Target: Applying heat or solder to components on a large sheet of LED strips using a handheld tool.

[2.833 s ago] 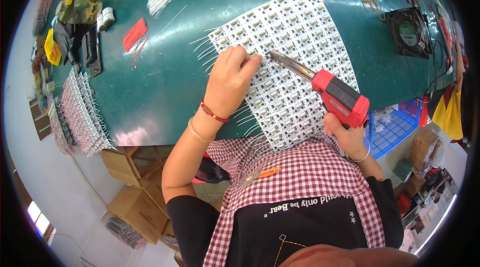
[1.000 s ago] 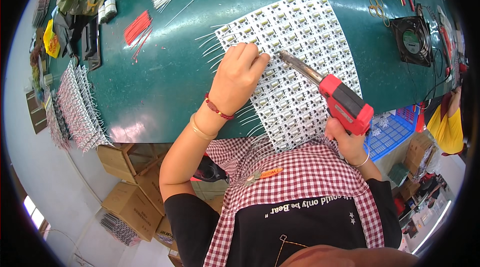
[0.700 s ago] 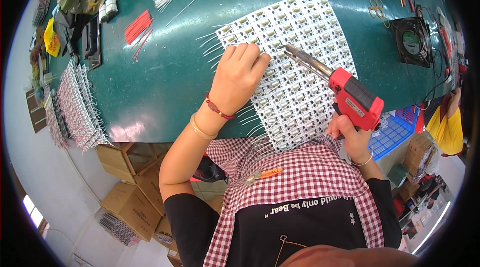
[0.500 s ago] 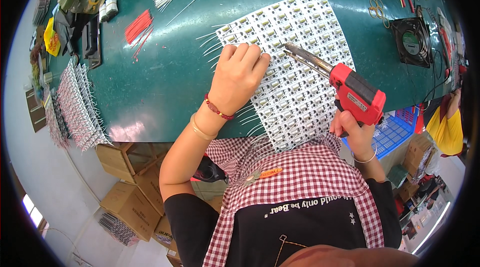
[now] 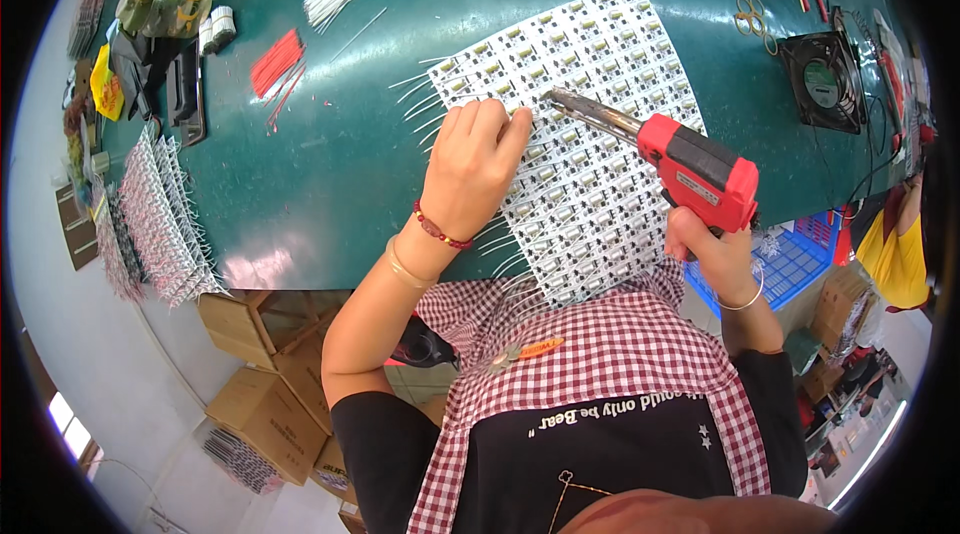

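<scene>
We find the white circuit-board sheet (image 5: pixel 590 169) lying on the green table (image 5: pixel 310 184), its near corner close to the checked apron (image 5: pixel 600 354); white wires (image 5: pixel 430 124) project from its left edge. Compared with the view half a second ago, the sheet is practically unmoved, while the soldering gun (image 5: pixel 690 174) sits further left over it — its metal tip (image 5: pixel 552 99) is now a little closer to the fingertips of the left hand (image 5: pixel 472 154). We judge that this brings the tip nearer the spot that hand attends to; contact is not confirmed. The left hand's fingers are curled at the sheet's upper left, thumb near forefinger; what they grip, if anything, we cannot tell. The right hand (image 5: pixel 722 259), near the sheet's right edge, is wrapped around the soldering gun. Left of the sheet we note red wires (image 5: pixel 276 64); right of it, a black fan (image 5: pixel 822 84).
</scene>
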`<state>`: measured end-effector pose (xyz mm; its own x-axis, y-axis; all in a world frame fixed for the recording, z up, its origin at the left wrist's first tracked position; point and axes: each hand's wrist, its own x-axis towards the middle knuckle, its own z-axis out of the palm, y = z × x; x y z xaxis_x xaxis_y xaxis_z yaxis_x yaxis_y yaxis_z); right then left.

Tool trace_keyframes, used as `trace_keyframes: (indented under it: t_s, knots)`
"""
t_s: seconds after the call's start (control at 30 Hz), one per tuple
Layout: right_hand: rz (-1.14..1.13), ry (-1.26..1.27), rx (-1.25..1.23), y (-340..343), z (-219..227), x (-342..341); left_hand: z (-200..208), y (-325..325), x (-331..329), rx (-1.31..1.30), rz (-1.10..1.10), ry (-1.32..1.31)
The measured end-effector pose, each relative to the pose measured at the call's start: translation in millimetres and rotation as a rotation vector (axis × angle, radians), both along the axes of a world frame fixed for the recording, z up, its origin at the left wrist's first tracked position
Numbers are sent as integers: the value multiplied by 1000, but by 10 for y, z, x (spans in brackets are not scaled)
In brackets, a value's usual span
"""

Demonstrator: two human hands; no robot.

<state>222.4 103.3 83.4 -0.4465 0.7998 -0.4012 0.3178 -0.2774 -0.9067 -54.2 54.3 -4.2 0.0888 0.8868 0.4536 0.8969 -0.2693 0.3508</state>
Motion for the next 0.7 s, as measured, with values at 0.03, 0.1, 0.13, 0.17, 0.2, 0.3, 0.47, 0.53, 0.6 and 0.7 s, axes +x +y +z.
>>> trace_keyframes:
  t_s: [0.03, 0.1, 0.13, 0.17, 0.2, 0.3, 0.47, 0.53, 0.6, 0.7]
  knots:
    - [2, 7, 2, 9, -8, -20, -7, 0, 0, -9, -4, -4]
    - [8, 6, 3, 17, -22, -31, -10, 1, 10, -16, 0, -3]
    - [13, -3, 2, 13, -29, -21, -10, 1, 13, -20, 3, -3]
    - [18, -12, 0, 14, -40, -12, -10, 2, 12, -21, 4, 0]
    - [24, -17, 28, 17, -59, 5, -11, 0, 17, -21, 5, 1]
    - [47, -40, 90, 13, -118, 38, -7, 4, 36, -22, 4, 0]
    - [70, -77, 71, 1, -146, 66, 12, 3, 48, -31, 14, -1]
    - [24, -55, 40, -18, -135, 57, 10, 12, 55, -13, 32, -22]
    - [35, -22, 90, -21, -138, 67, 10, 18, 76, 0, 36, -14]
    - [116, 10, 210, -10, -151, 94, 4, 15, 95, 1, 42, -6]
